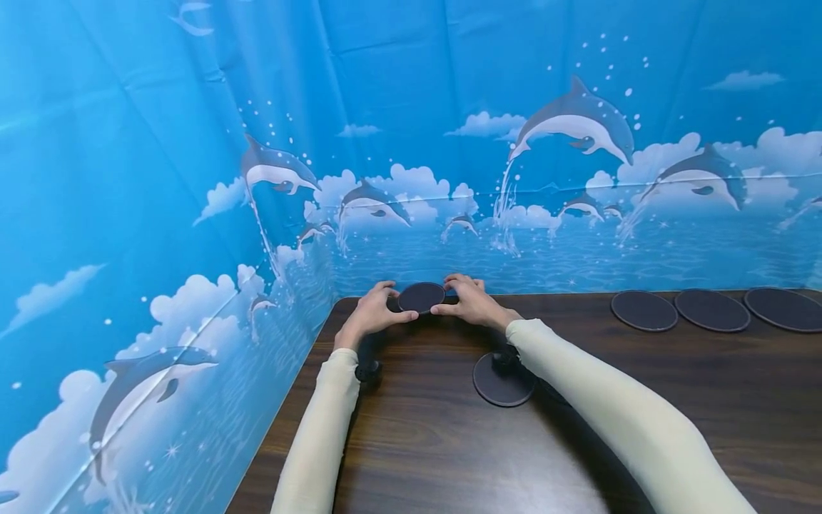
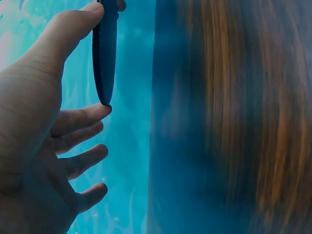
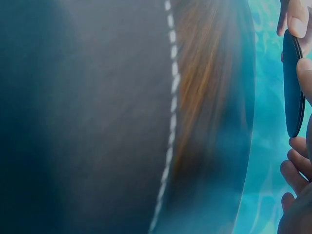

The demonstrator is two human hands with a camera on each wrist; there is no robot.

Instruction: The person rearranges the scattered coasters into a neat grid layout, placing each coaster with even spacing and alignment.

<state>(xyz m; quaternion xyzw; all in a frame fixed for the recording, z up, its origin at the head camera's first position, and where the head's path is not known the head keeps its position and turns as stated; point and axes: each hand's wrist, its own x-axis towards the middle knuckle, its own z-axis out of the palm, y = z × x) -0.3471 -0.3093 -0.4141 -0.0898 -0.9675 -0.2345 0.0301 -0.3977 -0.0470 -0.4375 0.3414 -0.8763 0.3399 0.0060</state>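
A round dark coaster (image 1: 421,297) is held between both hands near the far edge of the table, its flat face tilted toward me. My left hand (image 1: 372,311) pinches its left rim, thumb in front and index finger at the edge, the other fingers spread. On the opposite rim, my right hand (image 1: 475,303) grips it with thumb and fingers. The left wrist view catches the same coaster (image 2: 105,58) nearly edge-on, raised against the blue backdrop. A second coaster (image 1: 504,385) lies under my right wrist, partly covered by the wrist camera. White stitching edges the lying coaster (image 3: 112,97) in the right wrist view.
Three more dark coasters, left (image 1: 644,310), middle (image 1: 713,310) and right (image 1: 785,310), lie in a row along the table's far right edge. Behind the brown wooden table (image 1: 417,442) hangs a blue dolphin-print curtain (image 1: 411,86), which also runs along its left side.
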